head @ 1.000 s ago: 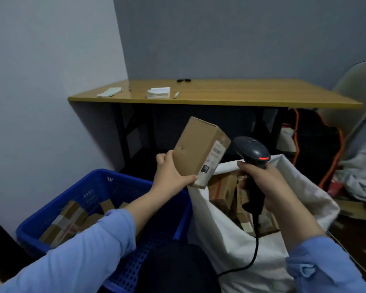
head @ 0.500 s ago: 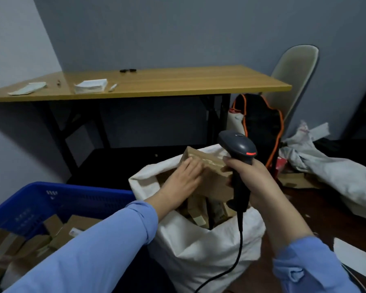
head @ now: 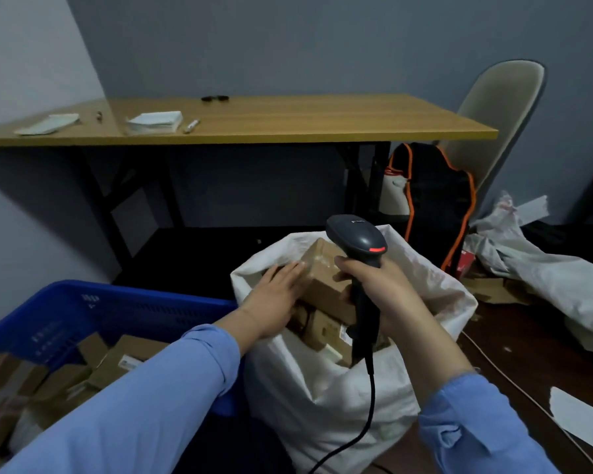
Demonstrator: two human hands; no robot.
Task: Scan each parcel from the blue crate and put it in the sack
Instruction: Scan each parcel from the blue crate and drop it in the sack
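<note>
left hand (head: 275, 297) flat, released, touching parcel (head: 323, 283) in sack (head: 322, 391) | right hand (head: 381, 289) grasping scanner (head: 356, 238) beside parcel

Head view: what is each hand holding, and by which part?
The right hand grips the scanner by its handle. The left hand holds nothing: it lies flat against the parcel in the sack.

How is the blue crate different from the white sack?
The blue crate is stiff plastic with slotted walls; the white sack is soft and wrinkled. The crate is wide and boxy; the sack is rounder, with a floppy rim. Both are open on top and hold brown cardboard parcels.
</note>
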